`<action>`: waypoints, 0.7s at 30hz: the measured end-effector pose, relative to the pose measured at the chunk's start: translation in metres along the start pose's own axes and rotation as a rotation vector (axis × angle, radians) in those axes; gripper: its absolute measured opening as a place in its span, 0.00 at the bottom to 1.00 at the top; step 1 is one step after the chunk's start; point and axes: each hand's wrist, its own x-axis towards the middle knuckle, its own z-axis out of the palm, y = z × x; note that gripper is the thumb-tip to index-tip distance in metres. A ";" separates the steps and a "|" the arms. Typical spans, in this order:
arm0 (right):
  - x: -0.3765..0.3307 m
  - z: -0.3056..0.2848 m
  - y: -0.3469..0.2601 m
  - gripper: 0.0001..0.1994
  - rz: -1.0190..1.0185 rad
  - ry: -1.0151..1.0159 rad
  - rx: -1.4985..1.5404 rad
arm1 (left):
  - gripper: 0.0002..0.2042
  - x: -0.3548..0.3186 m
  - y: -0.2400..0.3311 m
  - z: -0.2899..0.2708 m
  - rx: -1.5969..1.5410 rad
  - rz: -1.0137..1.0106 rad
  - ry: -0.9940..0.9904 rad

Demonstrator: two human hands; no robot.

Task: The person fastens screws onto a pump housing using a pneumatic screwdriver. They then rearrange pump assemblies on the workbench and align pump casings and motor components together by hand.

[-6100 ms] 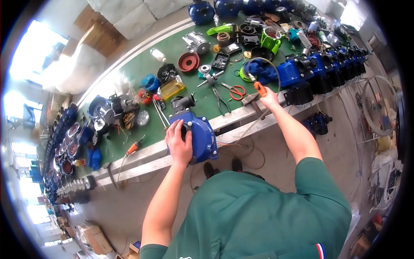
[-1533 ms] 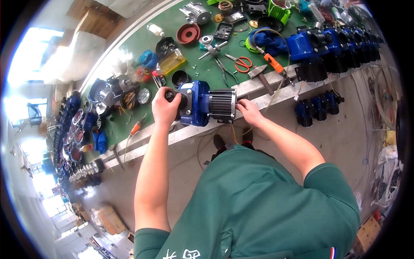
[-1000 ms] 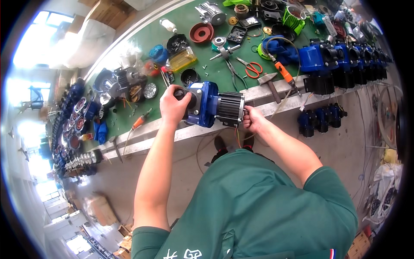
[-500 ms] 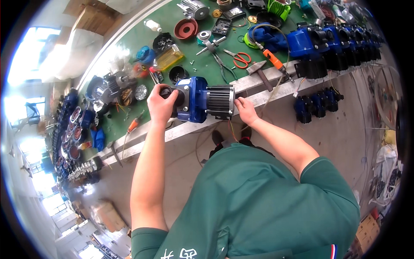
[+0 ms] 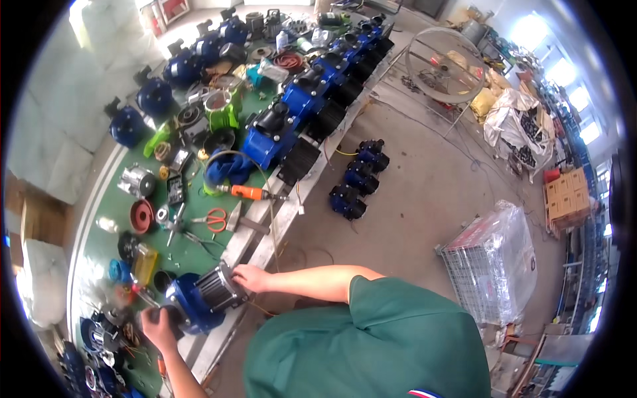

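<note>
A blue water pump (image 5: pixel 187 298) with a finned grey motor (image 5: pixel 220 286) lies at the near edge of the green-topped workbench. My left hand (image 5: pixel 159 330) is closed around the black fitting at the pump's left end. At the opposite end, my right hand (image 5: pixel 251 278) holds the motor's rim, its fingertips partly hidden behind it. Just beyond the pump are pliers (image 5: pixel 204 243), orange-handled scissors (image 5: pixel 217 220) and a hammer (image 5: pixel 252 225). A yellow transparent container (image 5: pixel 144 264) stands beside a small black cup (image 5: pixel 163 281).
Blue pumps (image 5: pixel 271 138) line the bench edge, near an orange power screwdriver (image 5: pixel 247 192) with a trailing cord. Three more pumps (image 5: pixel 361 176) stand on the floor. A plastic-wrapped wire cage (image 5: pixel 491 265) is to the right. Motor parts (image 5: pixel 106 337) crowd the bench at left.
The view has swung to the right, so the bench and pump appear lower and farther left. Both hands keep their places on the pump.
</note>
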 end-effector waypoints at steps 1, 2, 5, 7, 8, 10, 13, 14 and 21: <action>0.000 0.000 0.003 0.12 -0.032 0.003 -0.038 | 0.13 0.000 0.003 0.000 -0.010 -0.015 -0.009; -0.001 0.000 0.001 0.12 -0.057 0.023 -0.053 | 0.12 0.002 -0.001 0.001 0.012 0.019 -0.002; -0.002 0.000 -0.002 0.12 -0.056 0.025 -0.100 | 0.12 0.002 -0.003 0.001 -0.015 0.001 -0.002; 0.001 0.000 -0.004 0.13 -0.029 0.020 -0.089 | 0.12 0.001 -0.005 0.001 -0.010 0.011 0.019; 0.002 0.001 -0.005 0.13 0.007 0.006 -0.079 | 0.12 0.002 -0.005 0.000 -0.006 0.018 0.026; 0.005 0.003 -0.008 0.14 0.009 0.005 -0.106 | 0.11 0.001 -0.005 -0.001 -0.015 0.008 0.030; 0.013 0.013 -0.023 0.20 0.666 -0.018 0.189 | 0.11 0.001 -0.006 0.000 0.001 0.006 0.022; 0.020 0.024 -0.036 0.23 0.945 0.125 0.929 | 0.11 0.001 -0.005 0.001 -0.019 0.016 0.027; 0.018 0.001 -0.011 0.18 0.440 -0.081 0.071 | 0.11 0.000 0.000 0.001 -0.027 -0.006 0.039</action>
